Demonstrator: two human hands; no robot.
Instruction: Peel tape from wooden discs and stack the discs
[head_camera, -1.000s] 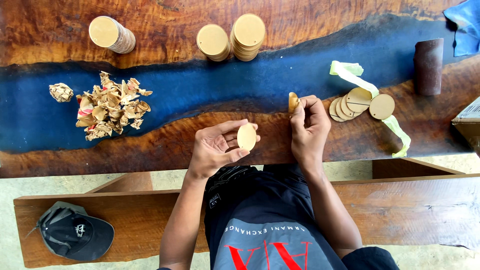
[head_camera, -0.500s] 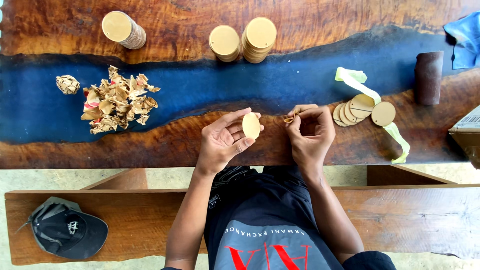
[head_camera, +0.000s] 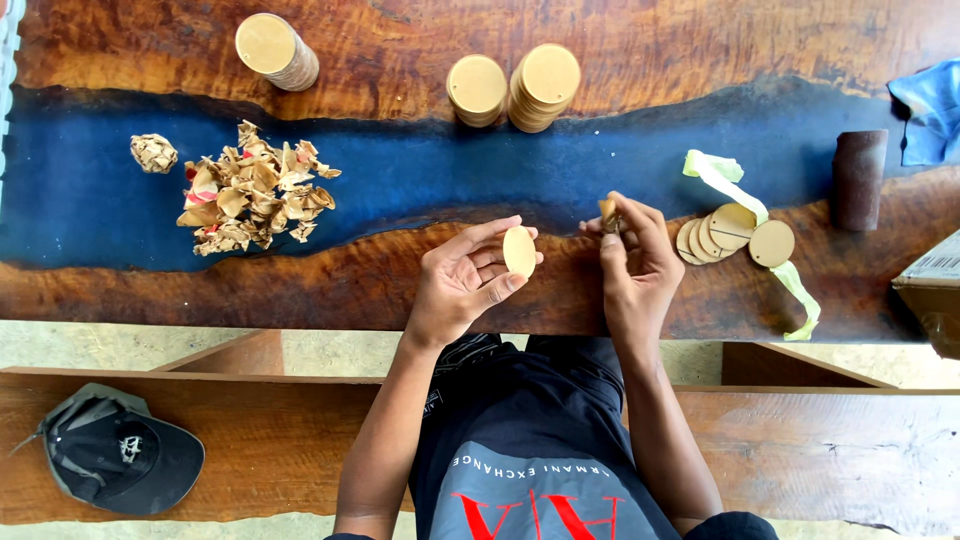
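Note:
My left hand holds a small pale wooden disc upright between thumb and fingertips, over the near edge of the wood-and-blue-resin table. My right hand pinches a crumpled scrap of brown paper just to the right of the disc. Several loose discs lie overlapped on the table right of my right hand, with a pale green strap across them.
A pile of torn paper scraps and a paper ball lie at the left. Stacks of discs stand at the far side. A dark cylinder, blue cloth and cardboard box corner sit right. A dark cap rests on the bench.
My right hand has peeled the paper off and now pinches it crumpled. My left hand has turned the disc more upright.

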